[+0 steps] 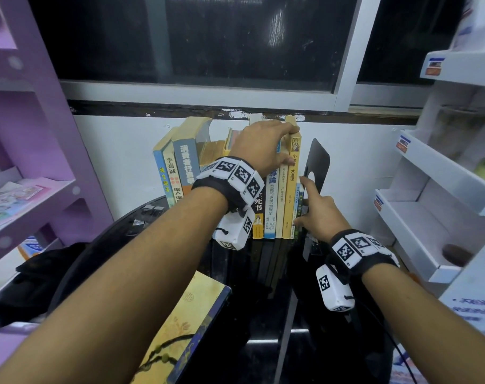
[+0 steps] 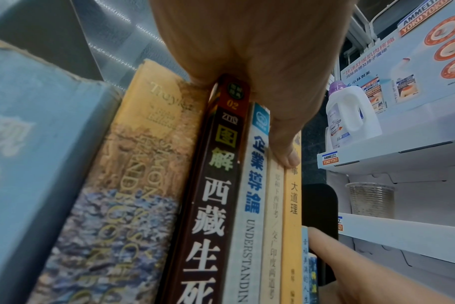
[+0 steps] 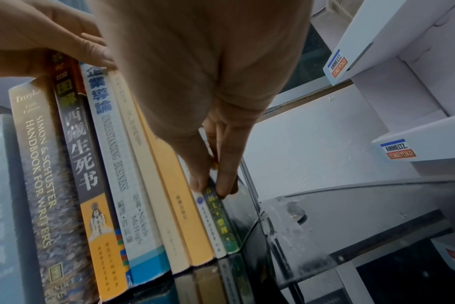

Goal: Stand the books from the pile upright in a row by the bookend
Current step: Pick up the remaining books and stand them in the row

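A row of books stands upright against a black bookend at the back of a glossy black table. My left hand grips the tops of several tall books in the row, fingers over their upper edges and thumb on the spines. My right hand is low beside the bookend. It pinches a small thin green book between thumb and finger, next to a thin white one. A yellow book with a blue spine lies flat near the front.
At the row's left end, blue and tan books lean rightward. A purple shelf unit stands close on the left, white display shelves on the right, a white wall behind. A black bag lies at the table's left.
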### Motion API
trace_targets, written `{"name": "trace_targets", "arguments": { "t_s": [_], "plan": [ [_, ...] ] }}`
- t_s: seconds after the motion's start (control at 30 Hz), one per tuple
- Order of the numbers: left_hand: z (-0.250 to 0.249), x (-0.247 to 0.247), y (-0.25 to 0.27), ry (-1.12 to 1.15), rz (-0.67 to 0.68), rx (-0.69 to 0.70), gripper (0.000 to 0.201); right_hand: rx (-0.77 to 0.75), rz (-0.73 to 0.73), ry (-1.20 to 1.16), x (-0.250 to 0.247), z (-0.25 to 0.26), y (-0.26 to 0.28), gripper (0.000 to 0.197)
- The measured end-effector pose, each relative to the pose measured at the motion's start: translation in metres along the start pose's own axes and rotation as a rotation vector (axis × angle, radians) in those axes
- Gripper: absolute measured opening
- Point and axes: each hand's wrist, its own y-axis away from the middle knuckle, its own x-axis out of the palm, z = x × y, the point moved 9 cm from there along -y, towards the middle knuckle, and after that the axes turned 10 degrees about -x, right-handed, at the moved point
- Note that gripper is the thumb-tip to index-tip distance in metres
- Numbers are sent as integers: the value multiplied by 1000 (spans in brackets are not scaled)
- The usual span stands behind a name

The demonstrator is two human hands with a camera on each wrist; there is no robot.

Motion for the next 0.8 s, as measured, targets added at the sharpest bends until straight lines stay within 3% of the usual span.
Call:
{"name": "trace_targets", "arguments": {
  "t_s": [0.2,0.37,0.8],
  "plan": [
    [-1,1,1,-9,13,9,63,-4,72,43,-1,10,3,92],
    [0,-8,5,102,37,-10,53,5,125,-29,-3,22,12,97],
    [8,-35,72,41,48,17,49,-65,77,24,-31,66,43,84]
  ]
}}
